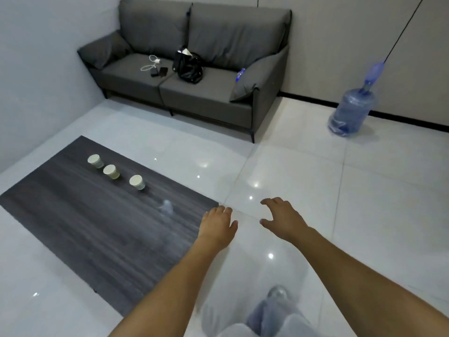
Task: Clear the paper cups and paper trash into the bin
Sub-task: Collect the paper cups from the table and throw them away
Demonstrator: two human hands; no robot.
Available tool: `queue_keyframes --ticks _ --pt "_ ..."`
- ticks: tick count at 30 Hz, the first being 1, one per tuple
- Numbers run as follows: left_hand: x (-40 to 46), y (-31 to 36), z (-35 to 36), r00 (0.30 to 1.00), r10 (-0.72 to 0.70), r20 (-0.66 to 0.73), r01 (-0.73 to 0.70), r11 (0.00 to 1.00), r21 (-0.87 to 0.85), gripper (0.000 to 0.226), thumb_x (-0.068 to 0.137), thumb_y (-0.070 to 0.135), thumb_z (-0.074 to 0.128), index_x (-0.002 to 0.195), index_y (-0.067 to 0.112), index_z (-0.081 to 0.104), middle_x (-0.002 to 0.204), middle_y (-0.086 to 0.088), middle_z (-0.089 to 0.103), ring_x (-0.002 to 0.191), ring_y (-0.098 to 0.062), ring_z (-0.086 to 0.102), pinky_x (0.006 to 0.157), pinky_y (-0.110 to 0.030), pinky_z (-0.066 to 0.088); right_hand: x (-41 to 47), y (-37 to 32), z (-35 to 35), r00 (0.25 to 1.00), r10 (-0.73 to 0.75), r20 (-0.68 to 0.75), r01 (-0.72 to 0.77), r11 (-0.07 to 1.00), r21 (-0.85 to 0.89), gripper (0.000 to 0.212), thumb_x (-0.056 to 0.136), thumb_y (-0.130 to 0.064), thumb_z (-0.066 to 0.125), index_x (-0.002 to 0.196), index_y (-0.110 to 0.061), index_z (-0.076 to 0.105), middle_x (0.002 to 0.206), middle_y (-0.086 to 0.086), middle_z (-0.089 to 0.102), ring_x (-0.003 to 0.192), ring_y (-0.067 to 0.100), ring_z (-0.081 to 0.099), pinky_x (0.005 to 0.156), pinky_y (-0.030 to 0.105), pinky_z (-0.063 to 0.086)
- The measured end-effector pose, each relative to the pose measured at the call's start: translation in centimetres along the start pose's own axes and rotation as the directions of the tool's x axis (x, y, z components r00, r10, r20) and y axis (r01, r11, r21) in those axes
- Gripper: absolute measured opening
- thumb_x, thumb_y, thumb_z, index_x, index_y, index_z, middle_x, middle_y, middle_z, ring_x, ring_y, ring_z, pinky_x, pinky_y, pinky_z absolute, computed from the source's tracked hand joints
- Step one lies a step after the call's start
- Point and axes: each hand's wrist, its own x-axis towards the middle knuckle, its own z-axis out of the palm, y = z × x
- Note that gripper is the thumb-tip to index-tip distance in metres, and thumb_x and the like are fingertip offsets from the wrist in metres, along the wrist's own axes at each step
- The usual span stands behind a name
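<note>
Hands: left hand (218,224) extended over the near corner of the table, fingers loosely bent, holding nothing; fingertips partly foreshortened. Right hand (281,215) extended over the floor just beside it, fingers and thumb spread apart, likewise holding nothing. Both forearms bare, cut off by the lower edge of the frame.

Table (85,227): low, dark wood-grain top, left end cut by the frame edge.

Paper cups, three, pale, standing in a slanted row on the far part of the table, well apart from the hands: far cup (95,161), middle cup (111,171), near cup (137,182). Whether they stand mouth up or mouth down cannot be told.

Pale smudge (166,206) on the table between near cup and left hand: blurred, possibly crumpled paper; not identifiable.

Sofa (194,69): grey, two-seat, against the back wall. On it: white cable (150,64), small dark items (159,72) too small to name, black bag (189,68), blue object (240,75) half tucked behind the right cushion.

Water jug (351,113): blue, on the tiled floor (315,178) by the right wall, blurred, with a dark cord running up from its top.

Person's legs (267,317): light trousers, blurred, at bottom edge.
</note>
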Motion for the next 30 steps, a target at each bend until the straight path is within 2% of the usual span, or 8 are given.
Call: queue_keyframes --ticks 5,13,22,27,30 --pt "10.2 0.5 -2.9 0.995 -0.103 -0.016 0.102 0.993 -0.054 0.047 0.098 0.039 0.039 0.138 0.015 0.041 0.138 -0.004 0.046 0.128 -0.024 0.041 0.110 -0.039 0.031 11.7 2.7 -5.7 0.998 -0.064 0.016 0.064 0.997 -0.039 0.057 0.092 -0.036 0.057 0.143 -0.025 0.035 0.144 0.001 0.038 0.128 0.024 0.037 0.096 0.039 0.044" --pt "23.6 0.7 -8.5 0.953 -0.298 -0.053 0.288 0.948 -0.137 0.047 0.099 0.040 0.037 0.139 0.015 0.040 0.138 -0.004 0.047 0.124 -0.022 0.044 0.105 -0.035 0.036 28.6 3.3 -14.8 0.967 -0.225 0.117 0.239 0.964 -0.116 0.058 0.091 -0.035 0.058 0.143 -0.024 0.035 0.143 0.002 0.039 0.128 0.023 0.038 0.098 0.039 0.043" --pt "34.2 -7.1 -12.2 0.856 -0.516 -0.028 0.492 0.830 -0.261 0.049 0.099 0.039 0.037 0.141 0.015 0.037 0.141 -0.004 0.044 0.128 -0.023 0.041 0.106 -0.036 0.035 45.9 -6.5 -15.8 0.858 -0.436 0.272 0.485 0.862 -0.146 0.060 0.091 -0.034 0.058 0.145 -0.025 0.033 0.144 0.002 0.038 0.128 0.023 0.038 0.099 0.038 0.043" --pt "39.7 -13.0 -14.9 0.804 -0.595 0.014 0.568 0.760 -0.316 0.049 0.099 0.039 0.036 0.143 0.015 0.035 0.142 -0.004 0.042 0.129 -0.023 0.039 0.106 -0.036 0.033 53.6 -12.0 -16.3 0.812 -0.465 0.352 0.544 0.822 -0.168 0.059 0.092 -0.034 0.058 0.145 -0.026 0.032 0.146 0.000 0.036 0.130 0.022 0.036 0.099 0.037 0.043" --pt "41.7 -16.2 -17.0 0.768 -0.641 -0.014 0.598 0.724 -0.342 0.049 0.099 0.038 0.037 0.142 0.015 0.036 0.143 -0.004 0.042 0.129 -0.023 0.040 0.107 -0.035 0.033 57.8 -15.6 -16.9 0.787 -0.492 0.372 0.582 0.791 -0.187 0.059 0.092 -0.034 0.057 0.145 -0.025 0.031 0.146 0.000 0.035 0.130 0.022 0.036 0.098 0.037 0.044"
